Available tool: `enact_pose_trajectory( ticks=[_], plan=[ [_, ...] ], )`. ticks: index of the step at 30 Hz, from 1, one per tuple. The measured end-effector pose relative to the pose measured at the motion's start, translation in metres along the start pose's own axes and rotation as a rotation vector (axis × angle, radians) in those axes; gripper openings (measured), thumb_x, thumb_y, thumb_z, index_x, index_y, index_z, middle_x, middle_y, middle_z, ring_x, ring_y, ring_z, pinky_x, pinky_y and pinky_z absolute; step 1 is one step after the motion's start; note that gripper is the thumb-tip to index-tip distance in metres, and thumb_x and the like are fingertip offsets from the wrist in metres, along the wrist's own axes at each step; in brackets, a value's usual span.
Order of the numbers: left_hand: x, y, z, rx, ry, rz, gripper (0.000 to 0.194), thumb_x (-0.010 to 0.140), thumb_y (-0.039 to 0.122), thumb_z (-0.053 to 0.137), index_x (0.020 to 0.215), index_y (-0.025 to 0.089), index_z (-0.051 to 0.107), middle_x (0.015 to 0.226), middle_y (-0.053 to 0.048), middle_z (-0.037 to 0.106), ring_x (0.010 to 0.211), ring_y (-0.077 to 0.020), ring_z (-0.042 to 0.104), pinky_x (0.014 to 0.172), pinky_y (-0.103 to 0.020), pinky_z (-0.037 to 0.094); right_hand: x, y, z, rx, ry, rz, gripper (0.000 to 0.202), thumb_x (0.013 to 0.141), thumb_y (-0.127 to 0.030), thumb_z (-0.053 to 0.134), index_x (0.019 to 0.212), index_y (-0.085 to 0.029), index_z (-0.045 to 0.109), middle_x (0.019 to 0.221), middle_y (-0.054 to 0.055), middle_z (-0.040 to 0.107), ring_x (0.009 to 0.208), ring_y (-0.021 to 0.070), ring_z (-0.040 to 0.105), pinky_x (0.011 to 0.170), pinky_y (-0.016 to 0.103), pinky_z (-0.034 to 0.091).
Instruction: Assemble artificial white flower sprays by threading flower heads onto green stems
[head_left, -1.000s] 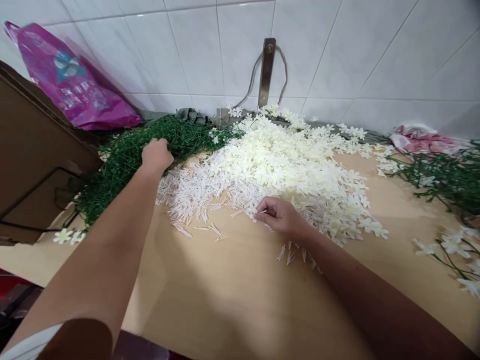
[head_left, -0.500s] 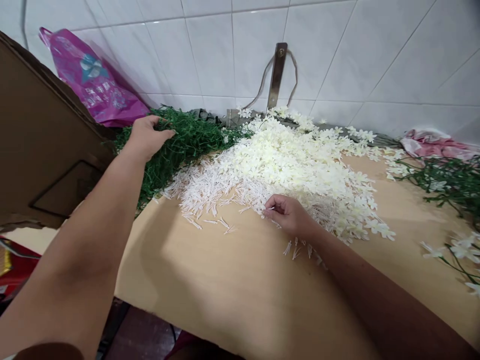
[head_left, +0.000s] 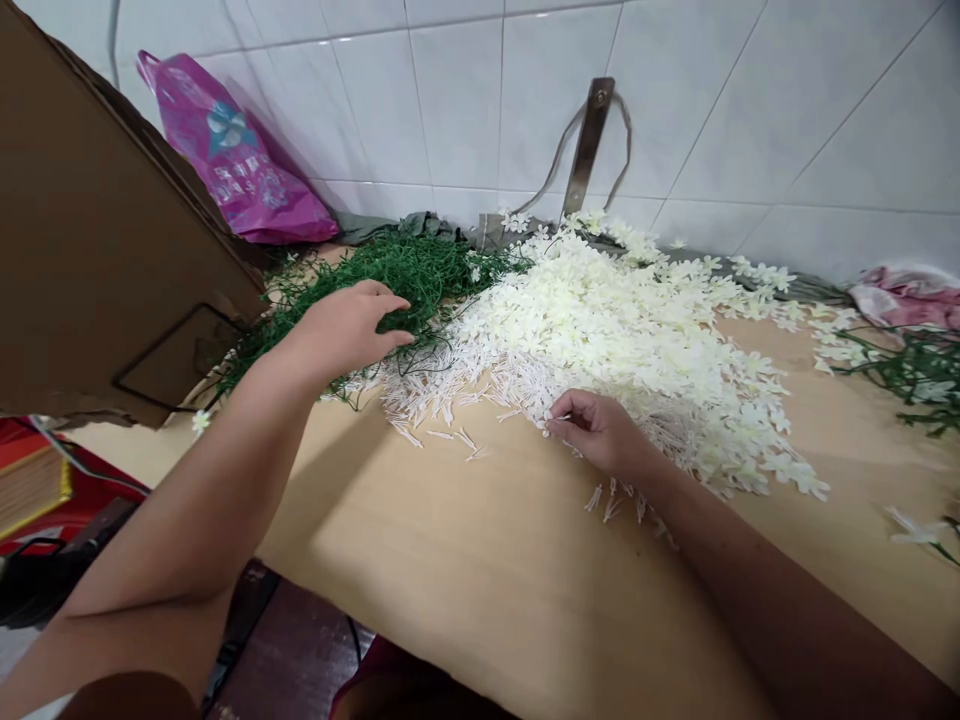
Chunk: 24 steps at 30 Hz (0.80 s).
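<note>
Free room over the near tabletop point(head_left: 450, 540), but a flower heap point(head_left: 600, 320) beyond and cardboard box point(head_left: 105, 220) at left.

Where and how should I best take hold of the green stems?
Probably pinch the green stems at their near right edge, coming from the front right: there they thin out loosely toward the white pieces, while the middle looks densely tangled.

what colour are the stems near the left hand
The stems are green, showing best in the head view, beyond the fingers.
</note>
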<state>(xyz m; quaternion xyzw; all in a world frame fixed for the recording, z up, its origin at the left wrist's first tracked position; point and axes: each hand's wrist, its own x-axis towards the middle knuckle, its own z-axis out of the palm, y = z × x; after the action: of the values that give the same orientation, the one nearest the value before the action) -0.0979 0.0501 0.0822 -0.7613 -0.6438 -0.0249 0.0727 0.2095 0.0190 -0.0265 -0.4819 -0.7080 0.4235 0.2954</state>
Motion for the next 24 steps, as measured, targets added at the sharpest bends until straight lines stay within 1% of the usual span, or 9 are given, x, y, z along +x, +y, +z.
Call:
enact_pose_trajectory(
  ticks=[3,5,7,9,12,15,19,22,24],
  plan=[
    [-0.007,0.0,-0.019,-0.004,0.225,-0.099,0.044,0.088,0.041,0.042,0.119,0.018,0.062,0.123,-0.009,0.057,0.111,-0.0255,0.056,0.094,-0.034,0.043,0.0,-0.001,0.001,0.007,0.002,0.0,0.025,0.067,-0.041,0.059,0.068,-0.017,0.053,0.058,-0.001,0.048,0.052,0.0094,0.038,0.051,0.025,0.03],
    [-0.002,-0.005,-0.019,0.007,0.321,-0.121,0.047,0.09,0.041,0.04,0.124,0.015,0.058,0.121,-0.013,0.056,0.115,-0.0277,0.053,0.097,-0.037,0.041,0.0,-0.002,0.002,0.018,0.008,-0.004,0.024,0.066,-0.041,0.06,0.067,-0.017,0.053,0.057,-0.001,0.047,0.051,0.0091,0.037,0.05,0.024,0.03],
    [0.01,-0.013,-0.008,0.053,0.23,-0.142,0.053,0.086,0.043,0.048,0.129,0.012,0.055,0.127,-0.017,0.052,0.12,-0.0322,0.049,0.101,-0.04,0.039,0.0,-0.003,0.002,0.029,0.014,-0.01,0.023,0.065,-0.04,0.06,0.066,-0.018,0.053,0.056,-0.001,0.048,0.051,0.0092,0.038,0.049,0.024,0.03],
    [0.023,-0.019,0.007,0.081,0.087,-0.22,0.05,0.08,0.04,0.056,0.121,0.012,0.061,0.121,-0.016,0.058,0.117,-0.0348,0.051,0.096,-0.041,0.041,0.0,-0.003,0.003,0.038,0.02,-0.011,0.022,0.065,-0.039,0.06,0.065,-0.018,0.053,0.056,-0.001,0.048,0.051,0.0092,0.038,0.049,0.024,0.03],
    [0.034,-0.023,0.017,0.003,0.124,-0.263,0.037,0.085,0.036,0.046,0.106,0.016,0.069,0.108,-0.012,0.066,0.103,-0.0316,0.059,0.082,-0.04,0.045,0.0,-0.002,0.004,0.047,0.028,-0.012,0.022,0.065,-0.038,0.06,0.065,-0.017,0.054,0.057,-0.001,0.049,0.052,0.0092,0.039,0.05,0.024,0.031],
    [0.036,-0.023,0.004,-0.117,0.292,-0.24,0.037,0.086,0.042,0.046,0.102,0.018,0.07,0.099,-0.006,0.068,0.1,-0.0255,0.059,0.082,-0.036,0.042,0.0,-0.001,0.004,0.066,0.026,-0.019,0.021,0.065,-0.038,0.061,0.065,-0.017,0.054,0.056,-0.002,0.048,0.052,0.009,0.04,0.05,0.023,0.031],
    [0.041,-0.018,-0.028,-0.354,0.502,-0.112,0.043,0.082,0.048,0.053,0.105,0.015,0.069,0.092,0.0,0.067,0.109,-0.02,0.053,0.089,-0.031,0.036,0.0,-0.001,0.003,0.115,0.014,-0.017,0.024,0.065,-0.038,0.066,0.065,-0.017,0.054,0.055,-0.003,0.049,0.051,0.0085,0.04,0.049,0.022,0.03],
    [0.045,-0.004,-0.044,-0.34,0.58,-0.086,0.036,0.082,0.045,0.055,0.105,0.021,0.069,0.094,0.002,0.066,0.097,-0.0173,0.058,0.081,-0.032,0.037,-0.001,-0.004,0.0,0.186,0.017,0.009,0.029,0.064,-0.041,0.07,0.065,-0.017,0.054,0.054,-0.004,0.048,0.049,0.0076,0.039,0.048,0.022,0.029],
    [0.046,0.013,-0.046,-0.341,0.635,-0.064,0.031,0.08,0.04,0.058,0.103,0.023,0.07,0.089,0.003,0.067,0.084,-0.0152,0.059,0.078,-0.032,0.04,-0.002,-0.008,-0.003,0.26,0.043,0.029,0.033,0.061,-0.044,0.073,0.066,-0.017,0.054,0.054,-0.004,0.049,0.048,0.0068,0.039,0.047,0.022,0.029]
  ],
)
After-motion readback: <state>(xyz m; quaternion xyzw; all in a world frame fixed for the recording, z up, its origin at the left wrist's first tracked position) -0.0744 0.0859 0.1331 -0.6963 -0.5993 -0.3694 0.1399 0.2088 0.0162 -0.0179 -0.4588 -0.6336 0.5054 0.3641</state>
